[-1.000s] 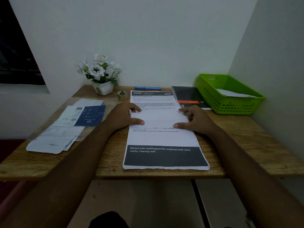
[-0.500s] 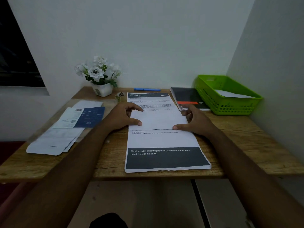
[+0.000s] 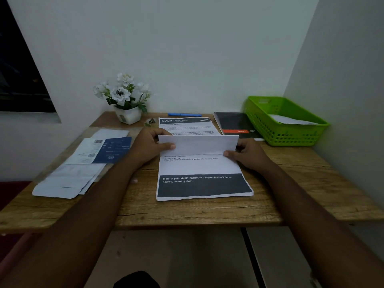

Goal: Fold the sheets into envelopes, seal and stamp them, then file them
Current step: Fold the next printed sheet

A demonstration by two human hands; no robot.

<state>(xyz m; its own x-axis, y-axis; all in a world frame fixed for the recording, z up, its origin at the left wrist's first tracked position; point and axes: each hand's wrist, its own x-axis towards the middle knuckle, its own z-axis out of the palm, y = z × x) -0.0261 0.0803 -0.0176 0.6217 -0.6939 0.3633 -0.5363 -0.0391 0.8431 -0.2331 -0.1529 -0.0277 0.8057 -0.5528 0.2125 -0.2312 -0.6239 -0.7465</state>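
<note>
gripping sheet (image 3: 199, 144): left hand (image 3: 148, 146), right hand (image 3: 250, 156)

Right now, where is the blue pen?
Head view: the blue pen lies at the wooden desk's far edge, centre, between the white flower pot and black notebook.

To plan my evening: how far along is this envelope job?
Done, apparently: one white paper lies in the green basket. In hand: left hand and right hand pinch a folded sheet over the printed sheet. Left: sealing, stamping, filing, and the paper pile on the left.
</note>
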